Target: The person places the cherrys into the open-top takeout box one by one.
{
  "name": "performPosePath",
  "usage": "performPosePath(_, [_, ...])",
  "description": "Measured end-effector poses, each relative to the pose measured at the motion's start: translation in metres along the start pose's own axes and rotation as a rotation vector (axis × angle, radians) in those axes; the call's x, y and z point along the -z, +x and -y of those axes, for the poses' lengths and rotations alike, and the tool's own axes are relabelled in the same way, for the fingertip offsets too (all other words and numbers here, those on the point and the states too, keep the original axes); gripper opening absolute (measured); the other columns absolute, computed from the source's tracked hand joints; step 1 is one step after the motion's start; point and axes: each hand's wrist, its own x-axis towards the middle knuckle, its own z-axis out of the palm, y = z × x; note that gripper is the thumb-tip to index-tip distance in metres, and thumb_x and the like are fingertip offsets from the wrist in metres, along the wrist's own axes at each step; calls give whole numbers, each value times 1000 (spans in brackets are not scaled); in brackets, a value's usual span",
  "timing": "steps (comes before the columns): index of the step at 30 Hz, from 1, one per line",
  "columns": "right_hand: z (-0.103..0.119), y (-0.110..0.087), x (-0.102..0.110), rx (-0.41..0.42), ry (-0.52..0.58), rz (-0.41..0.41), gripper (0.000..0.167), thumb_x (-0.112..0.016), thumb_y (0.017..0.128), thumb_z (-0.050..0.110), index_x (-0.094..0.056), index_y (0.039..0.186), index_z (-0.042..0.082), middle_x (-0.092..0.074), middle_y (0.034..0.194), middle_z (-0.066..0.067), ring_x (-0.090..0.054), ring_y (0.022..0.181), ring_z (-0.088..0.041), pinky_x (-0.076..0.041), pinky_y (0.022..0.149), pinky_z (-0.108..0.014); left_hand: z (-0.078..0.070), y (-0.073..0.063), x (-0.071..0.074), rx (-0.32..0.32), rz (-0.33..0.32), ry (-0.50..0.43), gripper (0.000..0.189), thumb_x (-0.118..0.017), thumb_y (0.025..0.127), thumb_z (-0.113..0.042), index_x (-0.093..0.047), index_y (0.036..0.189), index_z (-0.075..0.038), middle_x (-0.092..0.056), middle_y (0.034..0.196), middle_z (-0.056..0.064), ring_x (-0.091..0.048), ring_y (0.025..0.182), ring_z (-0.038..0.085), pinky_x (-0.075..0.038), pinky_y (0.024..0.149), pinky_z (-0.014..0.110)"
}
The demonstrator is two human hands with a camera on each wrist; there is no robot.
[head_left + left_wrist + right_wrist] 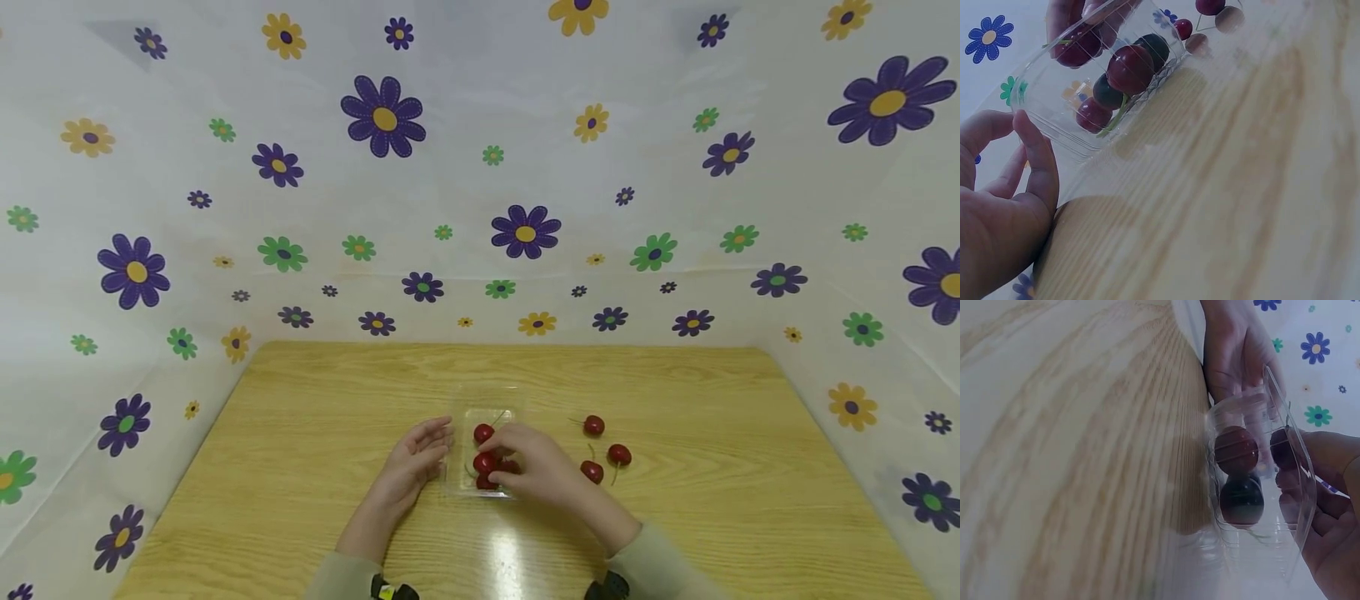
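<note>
A clear plastic box sits on the table with several red cherries inside. My right hand reaches over its right side and pinches a cherry between thumb and fingers. In the left wrist view the pinched cherry is up near the rim, above the other cherries. My left hand is at the box's left wall, fingers loosely bent, fingertips right at the rim. From the right wrist view, cherries show through the box wall, and the pinched cherry is partly behind plastic.
To the right of the box lie three loose cherries with stems: one farther back, one at the right and one nearer. The wooden table is bordered by a white flower-print cloth at the back and sides.
</note>
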Motion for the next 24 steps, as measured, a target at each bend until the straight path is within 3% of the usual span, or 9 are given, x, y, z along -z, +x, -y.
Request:
performPosePath(8, [1,0,-6,-23,14,46,30,-82,93,11,-74,123,9,-75,117,-4,-73,104,-19,-63,92,-35,-1,-2,0,-23,21,7,59,-60,102,2,-39,158,6,-60,135,2,-61,114,6,-55,79,17])
performPosePath(16, [2,3,-11,-14,-66,35,30,-84,92,15,-75,120,11,-76,114,-2,-72,101,-17,-60,89,-31,-1,-2,0,-21,21,-5,59,-61,102,2,-40,157,6,-61,131,-2,-61,112,5,-55,79,17])
performPosePath(24, [1,3,-11,2,-58,39,31,-83,93,13,-74,122,9,-76,113,-5,-72,100,-17,-60,88,-30,0,-2,0,-14,5,-4,57,-61,102,2,-42,156,5,-62,129,-3,-62,110,4,-55,78,17])
